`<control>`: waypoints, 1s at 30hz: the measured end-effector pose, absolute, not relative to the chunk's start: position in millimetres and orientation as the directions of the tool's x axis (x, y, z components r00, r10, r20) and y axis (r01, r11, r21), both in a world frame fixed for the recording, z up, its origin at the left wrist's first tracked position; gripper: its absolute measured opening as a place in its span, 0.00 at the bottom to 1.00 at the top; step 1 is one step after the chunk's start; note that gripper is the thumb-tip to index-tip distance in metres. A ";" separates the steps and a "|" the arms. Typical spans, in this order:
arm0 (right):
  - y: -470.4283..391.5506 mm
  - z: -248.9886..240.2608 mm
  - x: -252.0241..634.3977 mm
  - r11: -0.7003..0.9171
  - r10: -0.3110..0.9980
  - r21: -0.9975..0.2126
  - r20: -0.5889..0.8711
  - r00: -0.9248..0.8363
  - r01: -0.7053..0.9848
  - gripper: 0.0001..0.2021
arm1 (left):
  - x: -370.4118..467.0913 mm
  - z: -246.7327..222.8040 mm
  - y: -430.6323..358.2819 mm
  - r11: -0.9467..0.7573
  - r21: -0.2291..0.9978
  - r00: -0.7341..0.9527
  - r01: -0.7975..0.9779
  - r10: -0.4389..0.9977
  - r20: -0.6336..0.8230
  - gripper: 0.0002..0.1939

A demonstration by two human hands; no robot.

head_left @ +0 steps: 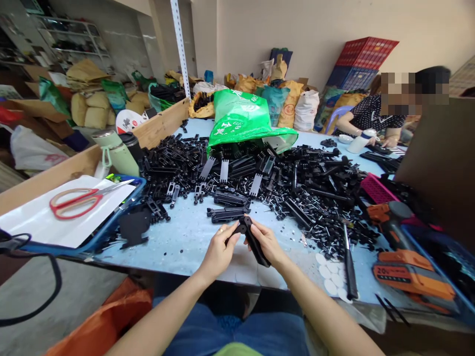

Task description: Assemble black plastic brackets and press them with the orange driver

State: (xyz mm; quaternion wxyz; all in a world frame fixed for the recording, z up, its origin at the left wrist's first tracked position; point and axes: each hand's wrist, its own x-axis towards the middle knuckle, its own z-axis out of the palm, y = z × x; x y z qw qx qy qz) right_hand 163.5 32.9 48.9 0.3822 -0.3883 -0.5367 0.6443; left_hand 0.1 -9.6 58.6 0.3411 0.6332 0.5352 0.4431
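Near the table's front edge, both my hands hold one black plastic folding part [257, 247] with a round hinge at its top. My left hand [221, 247] pinches the hinge end with thumb and fingers. Along the part's long body, my right hand [266, 242] is closed, its fingers partly hidden behind. Just beyond my hands lie similar black folded parts [229, 213]. Past those spreads a large heap of black plastic pieces [174, 160], with loose screws [272, 200] scattered in front of it.
A green bag [245, 118] stands on the heap. On the left are red-handled scissors [76, 202], a blue tray [139, 190] and a bottle [118, 151]. To the right lie a hammer [349, 267], an orange cordless drill [411, 274] and white discs [329, 272]. Another person [371, 116] sits at back right.
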 end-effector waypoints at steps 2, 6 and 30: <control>34.7 54.1 173.3 -0.018 0.886 -1.000 -0.014 -0.463 -0.005 0.26 | 1.6 60.4 -11.3 -0.247 0.871 0.034 0.424 0.966 0.257 0.19; 39.0 63.7 190.1 0.341 0.788 -0.918 0.162 -0.594 0.202 0.23 | 9.5 62.6 -16.6 -0.305 0.825 0.034 0.476 0.944 0.329 0.18; 204.9 71.8 309.2 -0.055 0.955 -0.340 0.257 0.149 0.939 0.17 | 23.8 38.5 -8.8 -0.599 0.263 0.610 0.757 0.791 0.045 0.26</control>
